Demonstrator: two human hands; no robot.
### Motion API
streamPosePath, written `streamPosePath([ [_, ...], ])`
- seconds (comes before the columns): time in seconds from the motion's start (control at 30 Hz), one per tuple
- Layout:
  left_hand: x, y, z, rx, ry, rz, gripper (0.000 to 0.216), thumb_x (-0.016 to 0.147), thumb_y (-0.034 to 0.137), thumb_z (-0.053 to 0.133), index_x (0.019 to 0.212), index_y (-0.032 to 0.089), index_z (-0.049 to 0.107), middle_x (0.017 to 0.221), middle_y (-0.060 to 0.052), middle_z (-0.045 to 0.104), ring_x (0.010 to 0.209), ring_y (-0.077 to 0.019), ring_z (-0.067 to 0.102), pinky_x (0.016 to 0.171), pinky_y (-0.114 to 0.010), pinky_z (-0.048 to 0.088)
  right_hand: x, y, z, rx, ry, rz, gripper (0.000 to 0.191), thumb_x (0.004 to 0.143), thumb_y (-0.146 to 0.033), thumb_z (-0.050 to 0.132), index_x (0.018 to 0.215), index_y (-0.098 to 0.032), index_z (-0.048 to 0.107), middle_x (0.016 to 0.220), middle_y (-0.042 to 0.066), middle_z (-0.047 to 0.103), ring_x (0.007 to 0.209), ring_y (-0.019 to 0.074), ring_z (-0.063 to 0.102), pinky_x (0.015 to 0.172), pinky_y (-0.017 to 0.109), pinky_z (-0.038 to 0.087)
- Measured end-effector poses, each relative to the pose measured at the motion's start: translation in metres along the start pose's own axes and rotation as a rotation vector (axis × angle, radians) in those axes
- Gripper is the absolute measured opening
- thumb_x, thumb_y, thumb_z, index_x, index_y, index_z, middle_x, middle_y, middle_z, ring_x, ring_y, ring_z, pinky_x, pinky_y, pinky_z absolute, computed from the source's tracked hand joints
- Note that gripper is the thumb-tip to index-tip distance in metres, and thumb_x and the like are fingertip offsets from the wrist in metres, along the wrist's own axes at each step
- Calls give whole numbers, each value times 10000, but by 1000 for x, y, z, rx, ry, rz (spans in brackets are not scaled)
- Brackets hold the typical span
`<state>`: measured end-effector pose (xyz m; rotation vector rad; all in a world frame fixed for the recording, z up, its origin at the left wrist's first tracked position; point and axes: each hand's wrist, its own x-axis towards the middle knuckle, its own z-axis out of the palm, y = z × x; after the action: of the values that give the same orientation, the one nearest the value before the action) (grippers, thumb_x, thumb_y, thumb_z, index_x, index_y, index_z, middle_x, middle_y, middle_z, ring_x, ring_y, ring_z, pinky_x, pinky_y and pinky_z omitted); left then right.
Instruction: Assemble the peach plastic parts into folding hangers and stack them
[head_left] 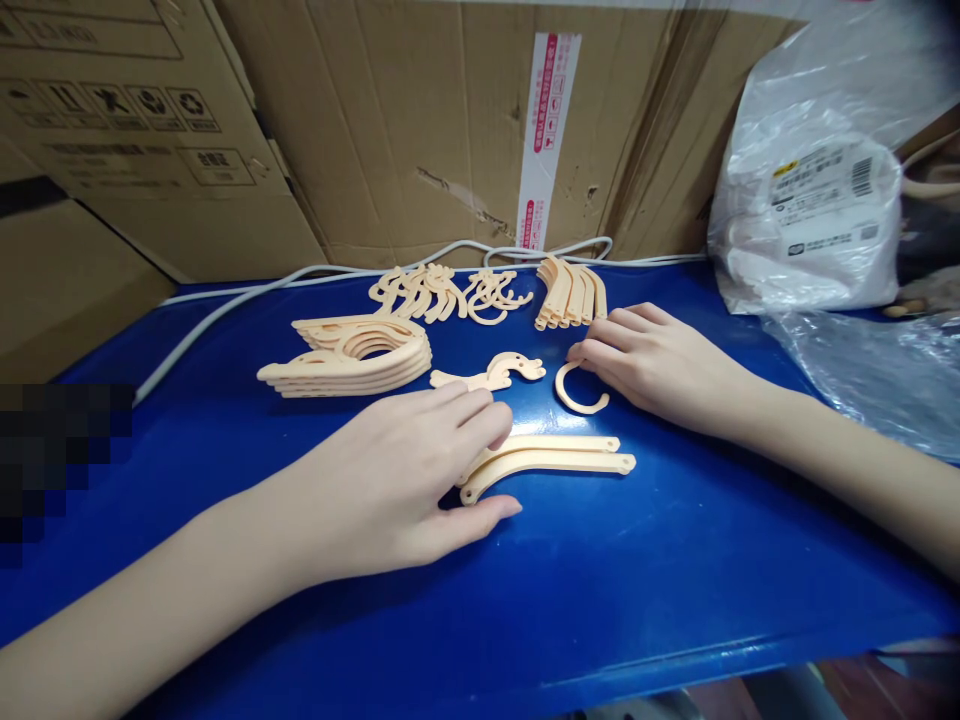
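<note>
My left hand (409, 475) lies on the blue table (637, 570), its fingers curled over the left end of two long curved peach plastic arms (559, 456), thumb below them. My right hand (652, 365) rests flat further back, fingers together, its fingertips touching the top of a thin peach C-shaped ring (579, 400). Between the hands lies a single wavy peach piece (495, 373).
A stack of large curved peach parts (352, 355) sits at left-centre. Behind are hooked pieces (442, 293) and a bundle of curved strips (570, 293). White cable (225, 310), cardboard boxes (420, 120) and a plastic bag (810, 190) line the back and right.
</note>
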<state>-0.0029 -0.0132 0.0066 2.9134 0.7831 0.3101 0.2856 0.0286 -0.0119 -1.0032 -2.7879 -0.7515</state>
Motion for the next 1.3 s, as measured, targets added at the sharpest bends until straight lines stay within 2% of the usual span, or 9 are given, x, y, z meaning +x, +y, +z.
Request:
streamPosePath([
  [0.2,2,-1,5,-60,-34,-28,135,955,281,533,860,211,466,857,6,565,712,-159,531,587,-298,334,2,-3,2,28,9,31,259,1007,-158,402,1025,-150,660,898,92,671,844,251,594,808,377,377],
  [0.37,2,3,11,-98,-3,-64,104,972,225,497,870,209,485,886,8,566,731,-143,552,594,-280,362,4,-8,-3,228,52,122,243,1026,-219,369,1029,-165,606,964,110,695,892,256,617,836,396,394],
  [0.47,3,5,15,-98,13,-62,96,978,209,487,883,204,497,915,1,564,746,-141,559,603,-273,381,5,-15,-8,540,109,202,161,1018,-259,418,998,-198,565,990,83,696,900,229,626,855,390,410],
  [0.57,4,7,16,-102,13,-52,95,987,210,467,898,201,499,945,-10,567,756,-143,564,614,-271,399,8,-25,-10,1003,176,335,117,1000,-312,492,964,-214,545,916,36,662,805,175,613,777,331,452],
  [0.7,7,10,15,-107,7,-52,99,979,195,456,893,196,505,948,-19,567,768,-149,565,624,-271,414,13,-32,-7,1440,138,455,110,966,-303,556,931,-200,555,740,-31,556,655,121,529,674,277,439],
  [0.9,7,13,14,-70,-31,-15,120,980,206,469,879,191,532,1014,-42,578,781,-152,576,597,-265,407,12,-27,-3,1485,96,517,228,988,-357,544,849,-188,606,678,-34,552,684,122,512,727,277,421],
  [1.03,5,11,16,19,93,59,142,978,220,480,858,185,546,1125,-64,614,885,-189,608,669,-301,433,12,-25,-3,1513,83,511,268,961,-391,589,800,-181,622,678,-29,555,678,118,511,711,273,417],
  [1.17,6,5,16,16,201,44,181,1005,194,443,859,172,547,1016,-55,655,966,-209,601,843,-340,435,14,-26,-5,1547,90,525,309,922,-455,640,794,-175,648,653,-27,551,655,115,498,690,273,407],
  [1.3,6,-3,11,-45,222,-49,217,1050,283,399,953,190,569,923,-20,639,841,-187,556,760,-329,401,15,-27,-7,1552,80,529,329,904,-489,657,801,-177,665,650,-28,550,653,113,491,681,274,398],
])
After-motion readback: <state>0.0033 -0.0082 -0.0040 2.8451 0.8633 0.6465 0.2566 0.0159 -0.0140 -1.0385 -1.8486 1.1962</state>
